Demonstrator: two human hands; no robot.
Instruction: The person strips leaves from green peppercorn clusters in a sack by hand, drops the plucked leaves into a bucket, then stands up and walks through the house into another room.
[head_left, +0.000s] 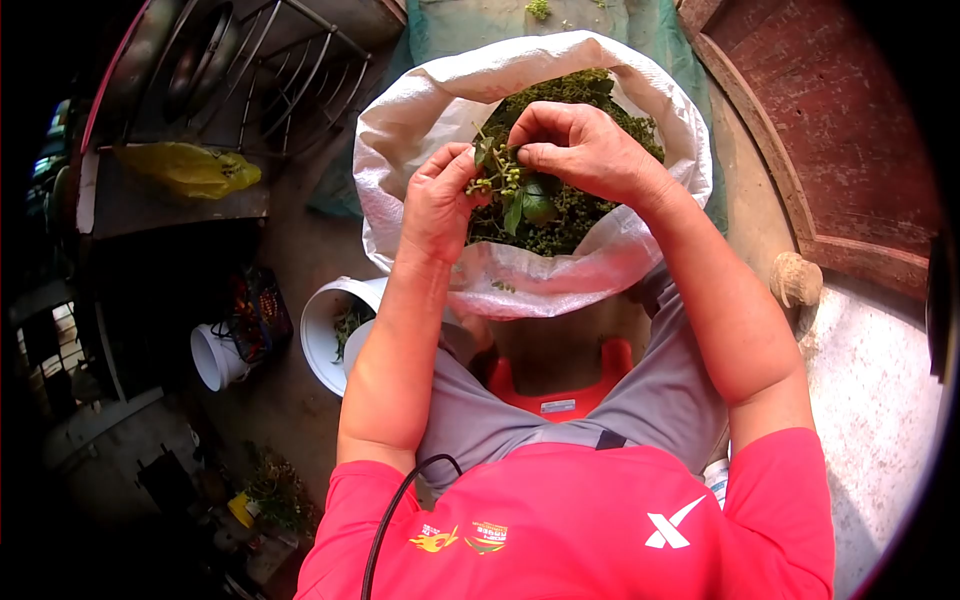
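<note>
A leafy sprig of small green berries (507, 178) is held over the mouth of a white woven sack (400, 130). Its left side is pinched between the thumb and fingers of my left hand (440, 195). My right hand (590, 155) is closed too, thumb and forefinger pinched at the top of the sprig; the exact bit between those tips is hard to see. Below both hands, the rolled-down sack holds a heap of green berry clusters (590, 222), partly covered by my hands.
To the left stand a white bucket (318, 335) with leafy bits inside and a smaller white pail (212, 357). A metal rack (290, 70) and a yellow plastic bag (190, 170) are at upper left. A red stool (610, 365) shows between my legs; a wooden door (840, 130) is at right.
</note>
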